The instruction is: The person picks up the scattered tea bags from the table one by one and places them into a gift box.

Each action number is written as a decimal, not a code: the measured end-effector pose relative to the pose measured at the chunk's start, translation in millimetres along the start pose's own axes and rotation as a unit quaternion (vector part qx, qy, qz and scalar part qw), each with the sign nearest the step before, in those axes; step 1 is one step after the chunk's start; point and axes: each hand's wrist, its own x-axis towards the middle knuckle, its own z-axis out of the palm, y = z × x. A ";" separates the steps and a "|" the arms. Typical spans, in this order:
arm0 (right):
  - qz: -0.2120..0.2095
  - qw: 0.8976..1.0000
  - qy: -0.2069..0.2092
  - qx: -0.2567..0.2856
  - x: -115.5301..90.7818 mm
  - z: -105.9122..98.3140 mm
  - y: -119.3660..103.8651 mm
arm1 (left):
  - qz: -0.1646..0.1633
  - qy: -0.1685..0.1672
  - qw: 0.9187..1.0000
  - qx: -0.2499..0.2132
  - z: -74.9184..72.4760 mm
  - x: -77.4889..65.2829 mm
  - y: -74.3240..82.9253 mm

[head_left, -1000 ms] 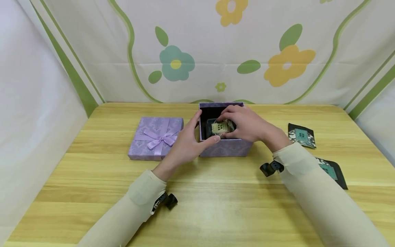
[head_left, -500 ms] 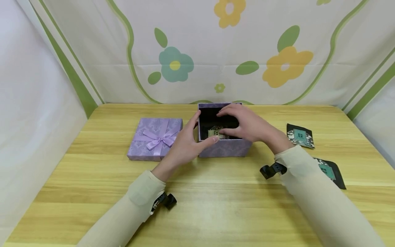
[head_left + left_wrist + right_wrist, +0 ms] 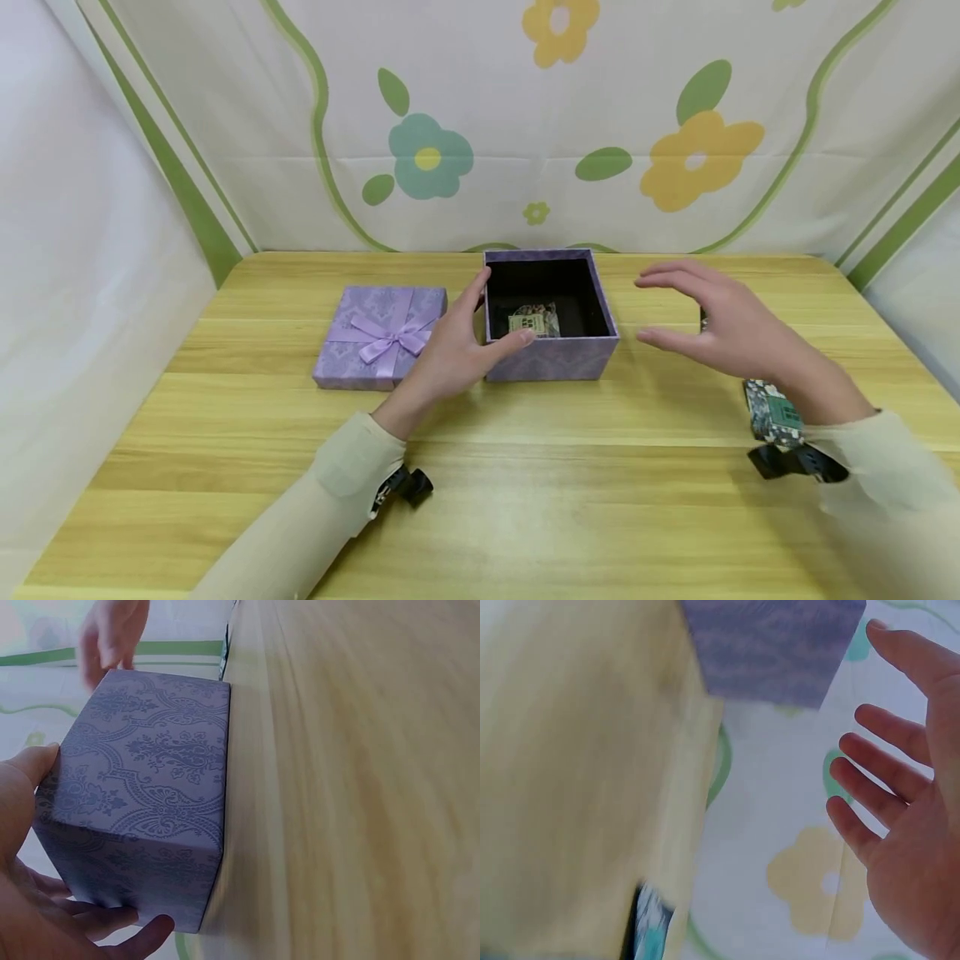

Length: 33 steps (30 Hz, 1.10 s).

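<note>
A purple damask-patterned gift box (image 3: 551,360) stands uncovered near the back of the table. Inside its black interior lies a small packet (image 3: 534,321) with a yellow-green label. My left hand (image 3: 450,354) holds the box at its left side, thumb at the front rim; in the left wrist view its spread fingers (image 3: 101,922) lie along the box side. To the right of the box, my right hand (image 3: 738,329) hovers over the table, thumb and fingers apart around nothing. Under its wrist a floral black packet with a green label (image 3: 772,415) is partly covered.
Left of the box lies its purple lid (image 3: 378,337) with a ribbon bow. A second dark packet (image 3: 703,320) is almost wholly hidden behind my right hand. The wooden table (image 3: 525,500) ends at a white flowered cloth (image 3: 510,108).
My right hand let go of the packet, which now lies in the box, then came out and moved right toward the packets on the table. The left hand stayed on the box.
</note>
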 end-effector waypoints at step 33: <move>0.182 0.976 -0.067 -0.097 -143.1 -26.6 101.3 | -0.010 -0.001 1.000 -0.016 1.9 0.2 0.1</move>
